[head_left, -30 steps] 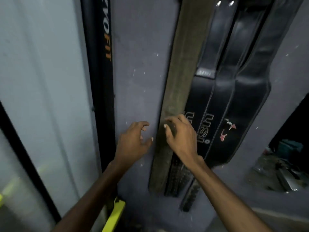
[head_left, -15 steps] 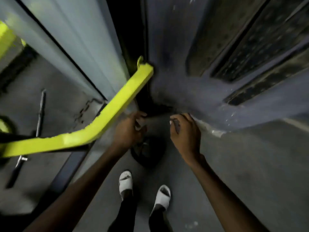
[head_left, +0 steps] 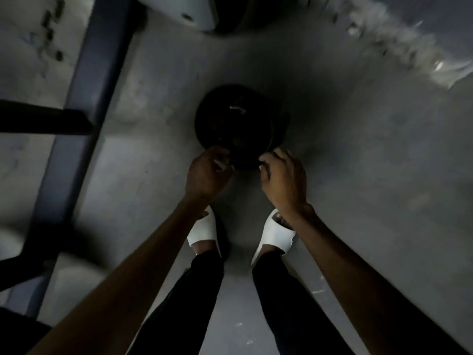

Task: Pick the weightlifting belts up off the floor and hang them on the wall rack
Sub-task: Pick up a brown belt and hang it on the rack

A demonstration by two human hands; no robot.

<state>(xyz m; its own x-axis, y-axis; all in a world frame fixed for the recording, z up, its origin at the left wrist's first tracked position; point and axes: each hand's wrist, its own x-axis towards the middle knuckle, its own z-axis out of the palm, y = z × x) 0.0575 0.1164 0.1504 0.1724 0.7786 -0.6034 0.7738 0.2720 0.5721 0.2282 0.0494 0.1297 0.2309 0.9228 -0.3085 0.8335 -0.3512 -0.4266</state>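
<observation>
A dark coiled belt [head_left: 238, 125] lies on the floor [head_left: 358, 175], just in front of 2 white sandals. The left hand [head_left: 206, 175] and right hand [head_left: 282, 179] curl their fingers at its near edge. Grip unclear. Next: lift it up.

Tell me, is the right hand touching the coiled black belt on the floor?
Cannot tell. In the head view the right hand overlaps the near edge of the belt, fingers curled, but darkness and blur hide any contact.
</observation>
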